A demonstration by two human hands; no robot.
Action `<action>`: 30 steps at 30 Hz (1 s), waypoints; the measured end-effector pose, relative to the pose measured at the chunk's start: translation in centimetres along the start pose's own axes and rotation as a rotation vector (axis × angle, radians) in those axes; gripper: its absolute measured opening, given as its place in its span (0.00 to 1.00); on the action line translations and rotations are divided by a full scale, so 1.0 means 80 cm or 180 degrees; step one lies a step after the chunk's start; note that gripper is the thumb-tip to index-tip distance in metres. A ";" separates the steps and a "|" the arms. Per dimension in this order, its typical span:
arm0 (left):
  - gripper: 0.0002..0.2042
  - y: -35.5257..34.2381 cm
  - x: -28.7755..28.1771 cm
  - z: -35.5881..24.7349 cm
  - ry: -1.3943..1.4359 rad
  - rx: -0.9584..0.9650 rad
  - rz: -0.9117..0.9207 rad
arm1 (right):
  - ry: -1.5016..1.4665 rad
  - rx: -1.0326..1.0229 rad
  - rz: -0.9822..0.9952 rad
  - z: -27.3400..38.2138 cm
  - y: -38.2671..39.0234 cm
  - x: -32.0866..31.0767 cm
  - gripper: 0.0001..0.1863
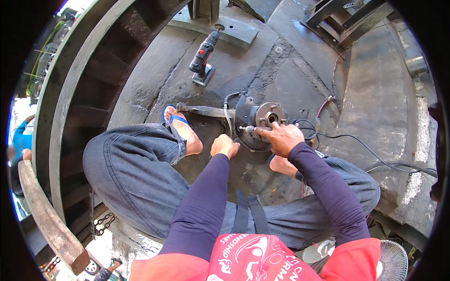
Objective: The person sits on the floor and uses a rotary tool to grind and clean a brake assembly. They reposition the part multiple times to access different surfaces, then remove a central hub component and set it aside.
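A wheel hub with its round dark backing plate (242,119) stands on the floor between my feet. The hub's studded face (271,114) has a round centre bore. My right hand (285,139) lies over the hub's near side, fingers spread across the metal, one along a bolt end (248,129). Left of the plate my left hand (225,146) is closed in a fist, low by a bent hose (227,110). What the fist holds is hidden. A flat metal arm (206,111) extends left from the hub to my sandalled left foot (187,133).
A cordless drill (202,56) stands on the floor ahead, near a metal base plate (239,33). Black cables (361,143) run off rightward. Large curved steel ribs (70,103) and a wooden beam (51,220) flank the left. A fan (393,260) is behind right. Another person (21,140) shows far left.
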State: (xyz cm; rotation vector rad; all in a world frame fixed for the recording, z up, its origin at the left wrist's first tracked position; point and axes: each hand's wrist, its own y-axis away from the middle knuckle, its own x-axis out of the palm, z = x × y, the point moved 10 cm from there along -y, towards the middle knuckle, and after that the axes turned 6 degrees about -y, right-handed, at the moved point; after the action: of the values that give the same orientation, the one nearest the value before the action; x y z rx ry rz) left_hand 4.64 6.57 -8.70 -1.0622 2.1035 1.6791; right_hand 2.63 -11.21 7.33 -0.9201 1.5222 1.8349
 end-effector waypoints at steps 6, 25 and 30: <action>0.18 -0.003 -0.003 -0.005 -0.0080 -0.0072 0.0092 | -0.0037 0.0188 -0.0046 -0.012 0.021 0.009 0.36; 0.16 0.001 -0.025 -0.006 -0.0024 -0.0152 -0.0086 | -0.0430 0.0403 -0.0480 0.023 0.029 0.083 0.36; 0.15 0.003 -0.028 -0.006 -0.0169 -0.0189 0.0006 | -0.0270 0.0113 -0.0097 0.010 0.026 0.065 0.38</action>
State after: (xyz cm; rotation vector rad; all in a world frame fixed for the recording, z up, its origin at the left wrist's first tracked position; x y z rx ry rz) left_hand 6.18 7.00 -6.99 -1.0210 2.0343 1.7610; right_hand -2.26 -10.78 4.45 -0.8341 1.4763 1.7967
